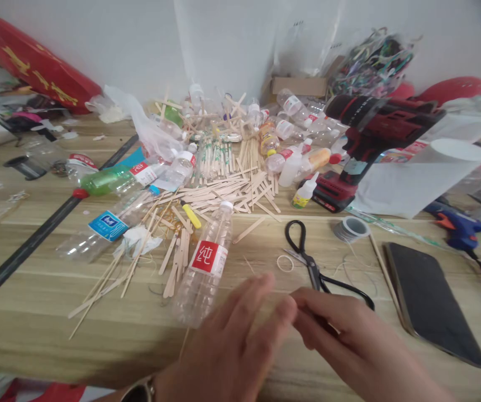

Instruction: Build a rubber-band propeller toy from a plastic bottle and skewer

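My left hand (232,340), a watch on its wrist, is stretched out low over the table with its thumb apart from the fingers. The thumb tip is close by the fingertips of my right hand (341,329), which are closed together; whatever they hold, if anything, is hidden. Beside my left hand lies an empty plastic bottle (202,262) with a red label and white cap. Just beyond my hands are a rubber band (285,263) and black-handled scissors (313,265), the lower handle passing behind my right hand.
A phone (431,301), tape roll (351,229) and wooden stick (385,273) lie right. Behind stand a cordless drill (370,139) and glue bottle (305,192). Wooden sticks (240,190) and bottles are heaped centrally. A glue gun (460,226) lies far right, a dark rod (26,251) left.
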`<state>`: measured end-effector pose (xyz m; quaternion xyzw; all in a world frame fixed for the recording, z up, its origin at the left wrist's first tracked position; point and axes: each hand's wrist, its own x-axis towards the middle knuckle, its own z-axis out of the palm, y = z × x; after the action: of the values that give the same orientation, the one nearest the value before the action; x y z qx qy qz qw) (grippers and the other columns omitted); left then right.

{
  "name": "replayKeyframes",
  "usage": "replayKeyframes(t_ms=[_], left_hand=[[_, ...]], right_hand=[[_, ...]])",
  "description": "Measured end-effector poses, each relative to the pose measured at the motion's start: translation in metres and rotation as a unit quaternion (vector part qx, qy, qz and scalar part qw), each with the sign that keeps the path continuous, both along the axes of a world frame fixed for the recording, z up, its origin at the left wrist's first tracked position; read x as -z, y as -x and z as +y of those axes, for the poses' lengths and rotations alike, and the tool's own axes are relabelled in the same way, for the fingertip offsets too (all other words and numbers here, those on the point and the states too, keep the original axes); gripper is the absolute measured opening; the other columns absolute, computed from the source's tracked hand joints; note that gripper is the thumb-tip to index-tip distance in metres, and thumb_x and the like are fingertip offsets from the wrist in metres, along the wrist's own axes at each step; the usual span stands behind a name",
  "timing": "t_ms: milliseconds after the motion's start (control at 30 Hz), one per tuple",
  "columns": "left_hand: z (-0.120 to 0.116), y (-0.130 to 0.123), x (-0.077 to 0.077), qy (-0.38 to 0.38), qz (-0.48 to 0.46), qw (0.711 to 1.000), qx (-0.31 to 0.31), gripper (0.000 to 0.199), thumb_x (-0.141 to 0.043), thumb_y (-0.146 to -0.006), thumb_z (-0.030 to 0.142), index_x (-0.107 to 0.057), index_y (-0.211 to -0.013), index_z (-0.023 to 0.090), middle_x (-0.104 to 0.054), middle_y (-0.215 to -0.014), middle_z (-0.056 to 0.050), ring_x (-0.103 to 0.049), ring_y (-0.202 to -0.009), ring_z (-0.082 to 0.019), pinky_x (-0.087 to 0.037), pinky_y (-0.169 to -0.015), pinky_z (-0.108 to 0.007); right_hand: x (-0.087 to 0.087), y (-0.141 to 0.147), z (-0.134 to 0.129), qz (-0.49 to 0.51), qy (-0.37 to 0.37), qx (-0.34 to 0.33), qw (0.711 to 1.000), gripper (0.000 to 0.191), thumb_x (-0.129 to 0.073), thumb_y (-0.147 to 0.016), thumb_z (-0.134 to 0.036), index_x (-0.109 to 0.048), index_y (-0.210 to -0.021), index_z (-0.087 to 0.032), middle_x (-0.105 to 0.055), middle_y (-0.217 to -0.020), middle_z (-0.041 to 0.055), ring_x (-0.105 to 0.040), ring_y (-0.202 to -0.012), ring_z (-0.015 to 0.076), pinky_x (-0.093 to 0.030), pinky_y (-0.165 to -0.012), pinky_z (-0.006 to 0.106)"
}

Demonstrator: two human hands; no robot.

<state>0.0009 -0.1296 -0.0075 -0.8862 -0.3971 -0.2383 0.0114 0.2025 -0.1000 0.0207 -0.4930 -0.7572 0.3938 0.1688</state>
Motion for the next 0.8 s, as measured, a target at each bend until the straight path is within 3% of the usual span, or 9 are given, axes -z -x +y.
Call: replayKeyframes(t_ms=[100, 167, 267, 333, 400, 467, 533, 600, 800], left_hand=[[0.010, 0.006, 0.028, 0.061, 0.028, 0.996, -0.056, 0.056, -0.040, -0.090, 0.003, -0.029, -0.145, 0.009, -0.048, -0.145, -0.021, -0.046, -0.134, -0.031, -0.051, -0.101, -0.048], [0.019, 0.014, 0.035, 0.054, 0.041, 0.995, -0.079, 0.056, -0.042, -0.090, 0.004, -0.029, -0.145, 0.007, -0.047, -0.145, -0.024, -0.045, -0.134, -0.036, -0.050, -0.100, -0.053], [0.021, 0.018, 0.024, 0.035, 0.021, 0.996, -0.081, 0.050, -0.041, -0.089, 0.002, -0.037, -0.138, 0.005, -0.059, -0.131, -0.023, -0.056, -0.122, -0.033, -0.054, -0.097, -0.049], [0.014, 0.012, 0.012, 0.045, -0.007, 0.999, -0.029, 0.043, -0.039, -0.090, 0.001, -0.046, -0.131, 0.010, -0.066, -0.120, -0.017, -0.062, -0.114, -0.028, -0.054, -0.097, -0.044], [0.005, -0.001, 0.004, 0.049, -0.053, 0.997, 0.022, 0.043, -0.038, -0.092, 0.003, -0.044, -0.133, 0.012, -0.064, -0.125, -0.015, -0.055, -0.124, -0.027, -0.050, -0.102, -0.041], [0.000, -0.014, 0.005, 0.091, -0.103, 0.990, 0.033, 0.042, -0.038, -0.094, 0.009, -0.040, -0.136, 0.012, -0.061, -0.130, -0.017, -0.054, -0.125, -0.026, -0.052, -0.099, -0.039], [0.000, -0.022, 0.010, 0.171, -0.132, 0.976, 0.012, 0.042, -0.038, -0.097, 0.015, -0.038, -0.138, 0.012, -0.068, -0.119, -0.015, -0.064, -0.109, -0.023, -0.057, -0.090, -0.036], [0.002, -0.022, 0.016, 0.210, -0.130, 0.969, -0.024, 0.034, -0.037, -0.098, 0.017, -0.049, -0.130, 0.016, -0.072, -0.109, -0.011, -0.067, -0.099, -0.024, -0.058, -0.087, -0.040], [0.012, -0.004, 0.020, 0.177, -0.078, 0.976, -0.103, 0.030, -0.035, -0.096, 0.011, -0.064, -0.097, 0.017, -0.072, -0.085, -0.008, -0.068, -0.080, -0.025, -0.059, -0.069, -0.041]], right_hand=[[0.003, 0.001, -0.001, -0.042, -0.002, -0.020, 0.999, 0.032, -0.042, -0.098, -0.032, -0.057, -0.071, -0.023, -0.062, -0.062, -0.0017, -0.057, -0.055, 0.0129, -0.040, -0.051, 0.022], [0.006, -0.002, 0.000, -0.059, 0.001, -0.024, 0.998, 0.033, -0.041, -0.099, -0.033, -0.057, -0.072, -0.023, -0.062, -0.062, -0.0013, -0.058, -0.055, 0.0136, -0.040, -0.052, 0.023], [0.012, -0.004, 0.001, -0.071, -0.008, -0.026, 0.997, 0.032, -0.040, -0.099, -0.033, -0.060, -0.076, -0.023, -0.064, -0.063, -0.0007, -0.060, -0.056, 0.0145, -0.041, -0.052, 0.023], [0.017, -0.001, 0.000, -0.070, -0.022, -0.027, 0.997, 0.031, -0.041, -0.099, -0.032, -0.060, -0.077, -0.023, -0.067, -0.066, -0.0001, -0.063, -0.059, 0.0154, -0.043, -0.054, 0.024], [0.021, 0.003, -0.002, -0.046, -0.038, -0.039, 0.997, 0.027, -0.041, -0.098, -0.028, -0.062, -0.081, -0.023, -0.071, -0.074, 0.0014, -0.067, -0.066, 0.0168, -0.046, -0.059, 0.024], [0.023, 0.006, -0.004, -0.023, -0.044, -0.060, 0.997, 0.023, -0.042, -0.096, -0.024, -0.063, -0.086, -0.023, -0.074, -0.082, 0.0025, -0.070, -0.073, 0.0176, -0.049, -0.064, 0.025], [0.022, 0.004, -0.003, -0.024, -0.039, -0.065, 0.997, 0.023, -0.043, -0.096, -0.022, -0.064, -0.089, -0.024, -0.075, -0.084, 0.0023, -0.070, -0.073, 0.0173, -0.050, -0.064, 0.025], [0.018, -0.004, -0.001, -0.044, -0.028, -0.047, 0.998, 0.025, -0.043, -0.097, -0.025, -0.065, -0.085, -0.024, -0.074, -0.079, 0.0011, -0.069, -0.069, 0.0169, -0.049, -0.062, 0.025], [0.012, -0.034, 0.005, -0.079, -0.051, 0.048, 0.994, 0.027, -0.046, -0.097, -0.037, -0.068, -0.086, -0.026, -0.074, -0.076, 0.0028, -0.069, -0.067, 0.0203, -0.051, -0.060, 0.028]])
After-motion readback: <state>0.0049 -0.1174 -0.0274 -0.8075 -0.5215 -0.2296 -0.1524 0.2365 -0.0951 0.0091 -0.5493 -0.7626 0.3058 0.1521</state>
